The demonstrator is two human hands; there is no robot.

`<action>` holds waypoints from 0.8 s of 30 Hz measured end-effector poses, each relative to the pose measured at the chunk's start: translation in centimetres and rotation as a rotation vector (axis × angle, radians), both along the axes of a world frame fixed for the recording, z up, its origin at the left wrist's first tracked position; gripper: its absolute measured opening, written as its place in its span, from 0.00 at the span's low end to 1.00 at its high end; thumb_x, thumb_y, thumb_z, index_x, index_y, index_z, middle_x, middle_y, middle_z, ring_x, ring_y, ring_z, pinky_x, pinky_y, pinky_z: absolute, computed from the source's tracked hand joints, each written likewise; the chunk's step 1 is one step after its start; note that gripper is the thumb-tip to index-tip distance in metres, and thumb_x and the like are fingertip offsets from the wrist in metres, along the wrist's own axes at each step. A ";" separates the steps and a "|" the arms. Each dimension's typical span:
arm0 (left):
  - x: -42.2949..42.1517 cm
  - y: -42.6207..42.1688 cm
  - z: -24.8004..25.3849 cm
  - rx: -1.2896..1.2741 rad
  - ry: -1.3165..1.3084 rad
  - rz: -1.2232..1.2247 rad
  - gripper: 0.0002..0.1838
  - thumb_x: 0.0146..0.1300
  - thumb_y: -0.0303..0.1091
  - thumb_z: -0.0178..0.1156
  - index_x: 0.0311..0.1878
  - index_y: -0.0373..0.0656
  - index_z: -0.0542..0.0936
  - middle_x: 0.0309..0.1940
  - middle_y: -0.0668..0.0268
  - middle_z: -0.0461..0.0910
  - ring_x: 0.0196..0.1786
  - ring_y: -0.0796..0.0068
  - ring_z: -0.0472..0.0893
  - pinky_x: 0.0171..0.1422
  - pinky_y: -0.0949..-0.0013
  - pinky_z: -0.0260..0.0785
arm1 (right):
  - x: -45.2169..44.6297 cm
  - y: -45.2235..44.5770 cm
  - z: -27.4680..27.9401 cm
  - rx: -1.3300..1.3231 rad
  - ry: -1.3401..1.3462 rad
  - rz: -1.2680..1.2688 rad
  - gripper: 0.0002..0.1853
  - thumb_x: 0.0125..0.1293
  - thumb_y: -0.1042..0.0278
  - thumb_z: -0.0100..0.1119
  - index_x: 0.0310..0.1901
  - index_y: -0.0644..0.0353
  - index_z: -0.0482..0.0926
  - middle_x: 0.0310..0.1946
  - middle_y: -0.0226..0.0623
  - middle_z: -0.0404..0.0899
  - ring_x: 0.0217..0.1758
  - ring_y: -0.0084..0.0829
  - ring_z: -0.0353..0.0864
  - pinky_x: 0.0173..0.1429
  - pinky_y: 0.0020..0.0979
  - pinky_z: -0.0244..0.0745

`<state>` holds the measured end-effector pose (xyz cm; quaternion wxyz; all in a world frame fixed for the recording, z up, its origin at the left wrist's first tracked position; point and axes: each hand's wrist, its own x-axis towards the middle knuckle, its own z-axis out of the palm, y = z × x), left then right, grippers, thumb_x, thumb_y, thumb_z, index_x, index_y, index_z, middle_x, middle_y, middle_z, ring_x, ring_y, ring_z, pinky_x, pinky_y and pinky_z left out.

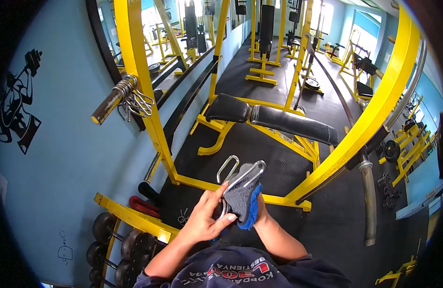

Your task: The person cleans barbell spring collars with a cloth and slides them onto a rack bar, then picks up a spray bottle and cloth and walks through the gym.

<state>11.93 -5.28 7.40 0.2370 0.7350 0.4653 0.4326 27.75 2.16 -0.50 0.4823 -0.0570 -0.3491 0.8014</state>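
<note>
The left hand (205,218) pinches the clip (243,177) between thumb and fingers, loops jutting beyond them; the right hand (262,211) grasps the cloth (238,204) from behind, fingertips hidden. Wiping wants a steady pinch, cloth hugging each bend.

In the lower middle of the frame, the left hand (209,216) grips a bent metal clip (226,168), whose loops point up and away from the wearer. Just right of it, the right hand (262,211), partly hidden, holds a grey and blue cloth (244,204) against the clip. Beyond them, at the centre, a black padded bench (296,124) stands between yellow posts (143,72). At upper left, several coiled metal clips (135,101) hang on a worn peg (105,109), near a blue wall (63,153) bearing a black figure drawing (29,134). Dumbbells (132,242) sit on a yellow rack (130,217) at lower left.
</note>
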 end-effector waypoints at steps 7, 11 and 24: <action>-0.5 0.4 0.0 -0.070 -0.098 -0.158 0.31 0.56 0.37 0.65 0.63 0.37 0.71 0.30 0.64 0.69 0.31 0.72 0.69 0.37 0.71 0.64 | 5.4 -0.3 -0.3 -0.196 0.323 0.043 0.24 0.71 0.47 0.42 0.54 0.60 0.71 0.49 0.41 0.76 0.53 0.36 0.76 0.60 0.39 0.71; 1.4 1.6 -0.5 -0.136 -0.087 -0.251 0.31 0.55 0.39 0.62 0.61 0.34 0.71 0.33 0.62 0.72 0.33 0.72 0.72 0.38 0.71 0.63 | 6.3 -2.4 -1.8 -0.332 0.400 -0.002 0.25 0.70 0.45 0.42 0.55 0.57 0.71 0.51 0.39 0.75 0.54 0.35 0.75 0.62 0.37 0.69; 5.6 7.9 -1.6 -0.307 -0.278 -0.704 0.38 0.41 0.31 0.74 0.60 0.36 0.72 0.39 0.66 0.79 0.39 0.81 0.75 0.48 0.77 0.68 | 13.2 -13.4 -5.1 -0.122 -0.126 -0.746 0.19 0.69 0.72 0.52 0.60 0.61 0.66 0.56 0.41 0.72 0.59 0.33 0.73 0.65 0.36 0.68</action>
